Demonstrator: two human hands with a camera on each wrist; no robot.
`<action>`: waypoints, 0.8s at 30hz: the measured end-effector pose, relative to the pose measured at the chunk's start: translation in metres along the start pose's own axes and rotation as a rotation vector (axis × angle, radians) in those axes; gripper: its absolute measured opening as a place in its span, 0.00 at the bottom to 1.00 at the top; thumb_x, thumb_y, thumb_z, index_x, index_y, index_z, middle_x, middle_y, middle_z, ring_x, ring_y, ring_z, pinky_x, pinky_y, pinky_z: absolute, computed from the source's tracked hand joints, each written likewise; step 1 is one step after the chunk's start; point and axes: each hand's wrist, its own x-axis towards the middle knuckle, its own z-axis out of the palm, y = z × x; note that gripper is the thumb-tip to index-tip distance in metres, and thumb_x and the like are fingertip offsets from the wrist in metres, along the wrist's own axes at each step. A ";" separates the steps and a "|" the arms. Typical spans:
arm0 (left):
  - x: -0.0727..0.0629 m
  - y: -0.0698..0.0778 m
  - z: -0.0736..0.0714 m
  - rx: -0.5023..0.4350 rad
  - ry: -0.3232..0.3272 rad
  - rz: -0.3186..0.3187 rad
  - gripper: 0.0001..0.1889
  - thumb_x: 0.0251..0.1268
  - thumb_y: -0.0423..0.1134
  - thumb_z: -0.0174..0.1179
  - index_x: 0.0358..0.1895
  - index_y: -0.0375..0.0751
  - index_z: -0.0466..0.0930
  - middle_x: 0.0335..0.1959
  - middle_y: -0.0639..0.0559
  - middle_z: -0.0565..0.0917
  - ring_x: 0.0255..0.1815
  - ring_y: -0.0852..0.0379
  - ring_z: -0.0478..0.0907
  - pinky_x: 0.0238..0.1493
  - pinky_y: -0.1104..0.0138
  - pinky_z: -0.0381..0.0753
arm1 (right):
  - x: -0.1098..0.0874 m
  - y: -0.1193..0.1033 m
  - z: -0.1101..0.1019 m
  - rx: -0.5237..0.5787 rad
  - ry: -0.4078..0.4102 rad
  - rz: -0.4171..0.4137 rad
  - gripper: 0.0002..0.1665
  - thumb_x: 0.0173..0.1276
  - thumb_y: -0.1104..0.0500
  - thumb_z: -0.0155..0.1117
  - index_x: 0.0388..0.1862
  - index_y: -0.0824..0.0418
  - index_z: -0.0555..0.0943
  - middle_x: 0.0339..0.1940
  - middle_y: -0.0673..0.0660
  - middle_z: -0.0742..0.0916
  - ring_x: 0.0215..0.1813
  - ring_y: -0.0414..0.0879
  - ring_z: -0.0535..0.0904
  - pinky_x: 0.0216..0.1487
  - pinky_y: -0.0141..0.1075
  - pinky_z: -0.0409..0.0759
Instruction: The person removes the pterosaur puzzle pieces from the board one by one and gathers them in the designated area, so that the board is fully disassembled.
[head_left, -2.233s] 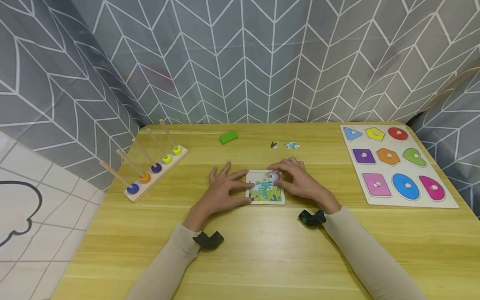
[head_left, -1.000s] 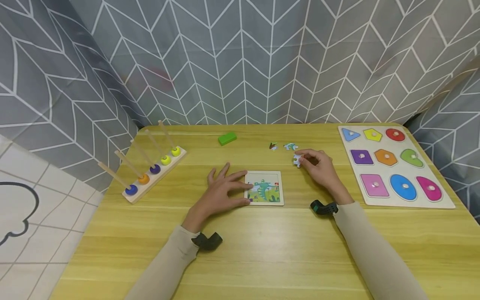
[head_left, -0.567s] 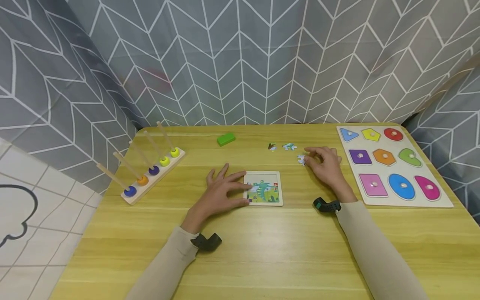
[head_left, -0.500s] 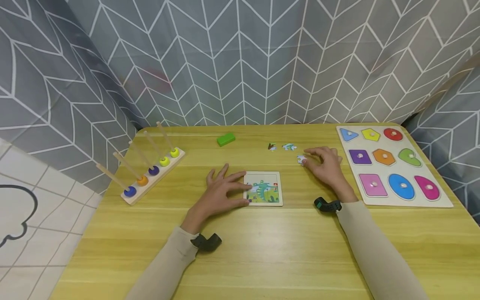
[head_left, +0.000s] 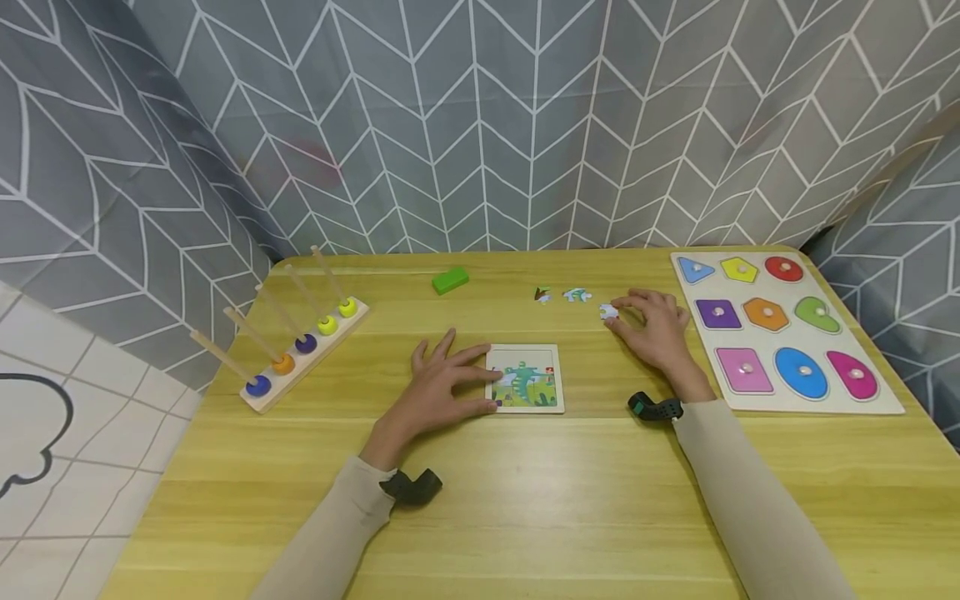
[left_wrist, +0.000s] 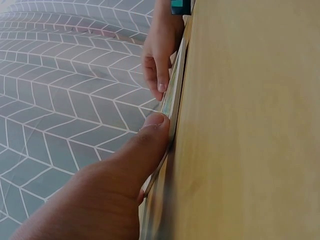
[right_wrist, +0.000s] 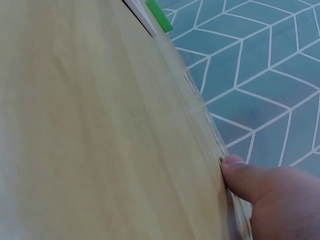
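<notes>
My left hand (head_left: 435, 393) is spread at the left side of a small square dinosaur jigsaw puzzle (head_left: 534, 388) in a pale frame. Its fingertips rest on the frame's left edge, and in the left wrist view the thumb (left_wrist: 145, 142) lies along that edge. The upper strip of the board shows pale and bare. Further right, my right hand (head_left: 654, 333) pinches a light blue puzzle piece (head_left: 608, 312) between thumb and index finger, close over the table. Two more pieces, a brown-and-white one (head_left: 542, 295) and a blue-green one (head_left: 577, 295), lie behind the board.
A green block (head_left: 450, 281) lies near the table's back edge. On the left stands a wooden peg rack (head_left: 306, 357) with coloured beads. A knobbed shape board (head_left: 712, 333) lies at the right, close to my right hand. A grey patterned curtain (head_left: 480, 125) hangs behind.
My right hand has moved from the puzzle board to the right and back, carrying the light blue piece, which has since turned slightly at its fingertips. My left hand has kept its place.
</notes>
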 end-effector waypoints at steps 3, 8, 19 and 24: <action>0.000 0.000 0.000 0.002 0.002 0.000 0.24 0.60 0.64 0.68 0.59 0.68 0.85 0.77 0.60 0.69 0.85 0.33 0.43 0.74 0.30 0.32 | 0.003 0.002 0.000 -0.012 0.005 0.007 0.22 0.71 0.52 0.67 0.59 0.62 0.83 0.73 0.72 0.74 0.74 0.71 0.60 0.68 0.67 0.47; 0.000 0.000 0.000 0.008 0.002 0.003 0.24 0.60 0.64 0.68 0.59 0.68 0.85 0.77 0.60 0.70 0.85 0.33 0.43 0.74 0.29 0.32 | 0.008 0.006 -0.001 -0.019 0.006 0.016 0.23 0.73 0.51 0.65 0.61 0.62 0.82 0.73 0.72 0.73 0.75 0.71 0.60 0.71 0.68 0.47; -0.001 0.000 0.000 0.000 0.010 0.017 0.23 0.59 0.63 0.69 0.58 0.68 0.85 0.77 0.59 0.70 0.84 0.31 0.44 0.74 0.29 0.32 | 0.019 0.008 -0.003 -0.038 0.013 0.044 0.23 0.74 0.50 0.63 0.61 0.61 0.82 0.74 0.71 0.72 0.76 0.73 0.58 0.71 0.69 0.49; 0.000 0.000 -0.001 0.003 0.006 0.019 0.23 0.60 0.63 0.68 0.59 0.68 0.85 0.77 0.59 0.70 0.84 0.31 0.44 0.74 0.29 0.32 | 0.021 0.009 -0.002 -0.032 0.025 0.057 0.23 0.74 0.50 0.64 0.62 0.61 0.82 0.75 0.70 0.72 0.75 0.73 0.58 0.68 0.68 0.50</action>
